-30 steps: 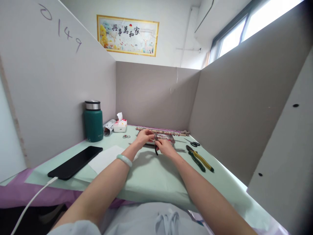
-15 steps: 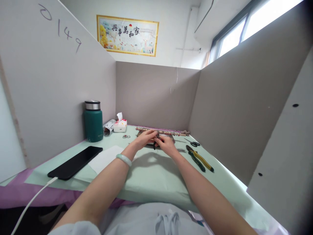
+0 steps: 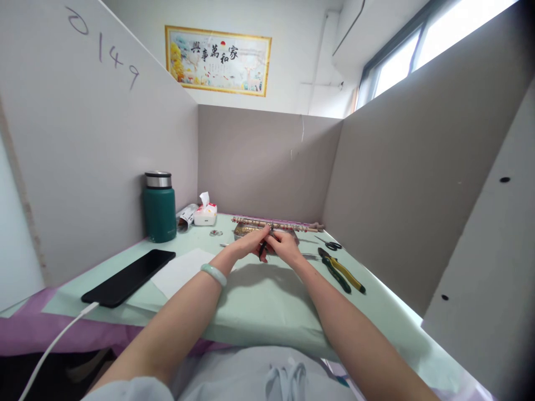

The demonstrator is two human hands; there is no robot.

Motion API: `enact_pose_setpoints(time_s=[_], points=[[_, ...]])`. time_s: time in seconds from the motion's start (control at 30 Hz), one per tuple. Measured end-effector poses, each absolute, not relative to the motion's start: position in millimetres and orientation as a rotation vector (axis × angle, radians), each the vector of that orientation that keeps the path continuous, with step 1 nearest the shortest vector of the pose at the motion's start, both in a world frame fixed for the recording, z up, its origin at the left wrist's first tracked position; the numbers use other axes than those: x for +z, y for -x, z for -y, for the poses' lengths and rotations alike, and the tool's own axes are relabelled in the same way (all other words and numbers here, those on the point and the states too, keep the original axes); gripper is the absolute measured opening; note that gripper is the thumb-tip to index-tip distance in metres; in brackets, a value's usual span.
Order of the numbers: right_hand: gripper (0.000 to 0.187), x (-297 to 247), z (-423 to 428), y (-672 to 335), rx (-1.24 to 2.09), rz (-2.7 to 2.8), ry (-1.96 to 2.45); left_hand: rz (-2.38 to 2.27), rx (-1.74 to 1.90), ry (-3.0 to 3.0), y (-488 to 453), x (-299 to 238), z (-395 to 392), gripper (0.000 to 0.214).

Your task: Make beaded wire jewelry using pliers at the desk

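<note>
My left hand (image 3: 249, 243) and my right hand (image 3: 283, 245) meet at the far middle of the table, fingers pinched together around a small dark object (image 3: 262, 250) that I cannot name. They hover over a shallow tray of small beads (image 3: 241, 230). Behind it lies a long string of beads (image 3: 288, 226) along the back wall. A pale green bangle (image 3: 213, 273) sits on my left wrist.
Green-and-yellow pliers (image 3: 340, 269) and small scissors (image 3: 330, 243) lie to the right. A green flask (image 3: 159, 206), a tissue pack (image 3: 205, 214), a black phone (image 3: 129, 276) with a white cable (image 3: 54, 344) and white paper (image 3: 181, 270) are on the left. Partition walls enclose the table.
Both hands drew closer together and slightly toward me, and the small dark object now sits between the fingertips instead of dangling below the right hand.
</note>
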State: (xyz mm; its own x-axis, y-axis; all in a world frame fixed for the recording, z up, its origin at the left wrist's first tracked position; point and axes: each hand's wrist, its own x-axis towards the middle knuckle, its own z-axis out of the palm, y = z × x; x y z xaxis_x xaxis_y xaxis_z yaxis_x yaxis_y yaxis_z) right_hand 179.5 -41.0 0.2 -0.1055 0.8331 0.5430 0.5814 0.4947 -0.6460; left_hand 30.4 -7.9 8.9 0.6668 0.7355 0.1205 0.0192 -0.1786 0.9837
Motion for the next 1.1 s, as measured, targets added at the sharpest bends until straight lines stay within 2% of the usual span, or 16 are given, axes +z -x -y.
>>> enact_pose_setpoints(time_s=[0.23, 0.53, 0.73, 0.9, 1.03, 1.1], points=[[0.042, 2, 43, -179, 0.446, 1.887, 1.172, -0.577, 0.611, -1.617, -34, 10, 11, 0.073], [0.037, 6, 39, -186, 0.431, 1.910, 1.209, -0.601, 0.577, -1.623, -31, 10, 7, 0.073], [0.040, -5, 30, -190, 0.472, 1.863, 1.294, -0.706, 0.937, -1.618, -28, 12, 6, 0.049], [0.040, -3, 36, -190, 0.717, 1.829, 1.376, -0.621, 1.161, -1.558, -28, 14, 3, 0.035], [0.047, 0, 43, -192, 0.822, 1.998, 1.434, -0.668, 1.253, -1.432, -24, 17, -1, 0.033], [0.051, -3, 42, -193, 0.701, 2.095, 1.470, -0.671, 1.258, -1.384, -22, 18, -1, 0.035]])
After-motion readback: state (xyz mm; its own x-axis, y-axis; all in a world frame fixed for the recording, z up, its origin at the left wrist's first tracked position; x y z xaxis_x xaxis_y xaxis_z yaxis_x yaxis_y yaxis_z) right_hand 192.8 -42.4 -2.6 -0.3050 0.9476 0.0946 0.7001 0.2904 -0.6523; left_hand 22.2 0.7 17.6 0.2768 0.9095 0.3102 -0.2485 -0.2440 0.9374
